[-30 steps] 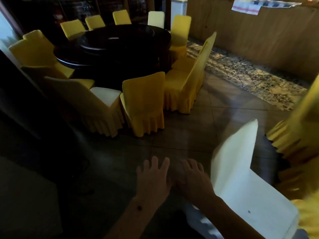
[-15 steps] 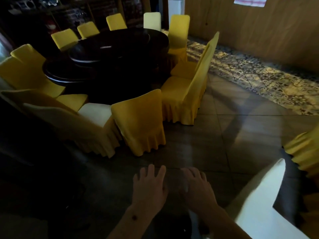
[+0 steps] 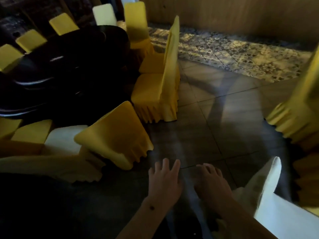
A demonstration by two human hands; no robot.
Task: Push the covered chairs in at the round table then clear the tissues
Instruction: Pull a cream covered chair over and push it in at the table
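Fingers (image 3: 174, 165) of the left hand (image 3: 164, 181) and the right hand (image 3: 211, 184) are spread flat, palms down, holding nothing, low over the tiled floor (image 3: 224, 118). Just ahead-left, a yellow covered chair (image 3: 117, 135) stands skewed off the dark round table (image 3: 65, 66); another (image 3: 160, 90) sits farther along its rim. Best to take the backrest top with both hands and push straight toward the table's edge. No tissues are visible.

Bare forearms, sleeveless; left forearm (image 3: 148, 211) dark-spotted
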